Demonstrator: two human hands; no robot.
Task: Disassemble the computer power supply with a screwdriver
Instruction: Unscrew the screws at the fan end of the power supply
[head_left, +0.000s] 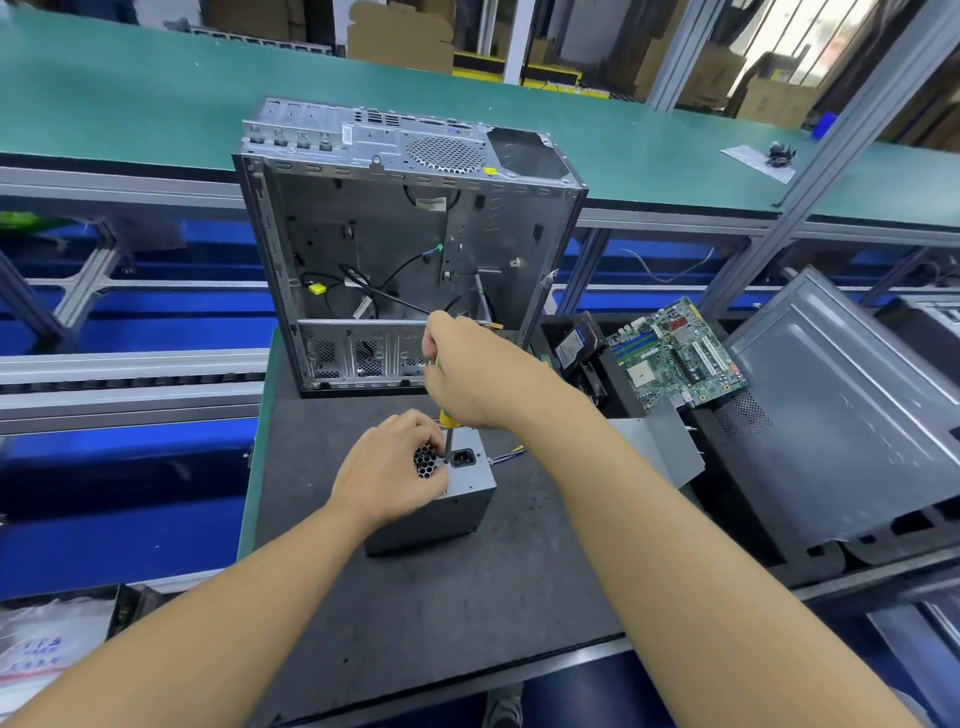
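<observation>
A grey power supply (457, 506) stands on the dark work mat (441, 613), its vented face with the black socket turned up. My left hand (389, 467) grips its top left edge, fingers curled over the honeycomb grille. My right hand (467, 374) holds the yellow-green handle of a screwdriver (447, 431) upright. The screwdriver's tip sits on a screw between the grille and the socket. Thin coloured wires leave the unit on its right side.
An empty open computer case (405, 249) stands just behind the power supply. To the right lie a green motherboard (680, 353), a drive and grey case panels (841, 415). A green conveyor belt (156, 104) runs across the back. A plastic bag (36, 649) lies at the lower left.
</observation>
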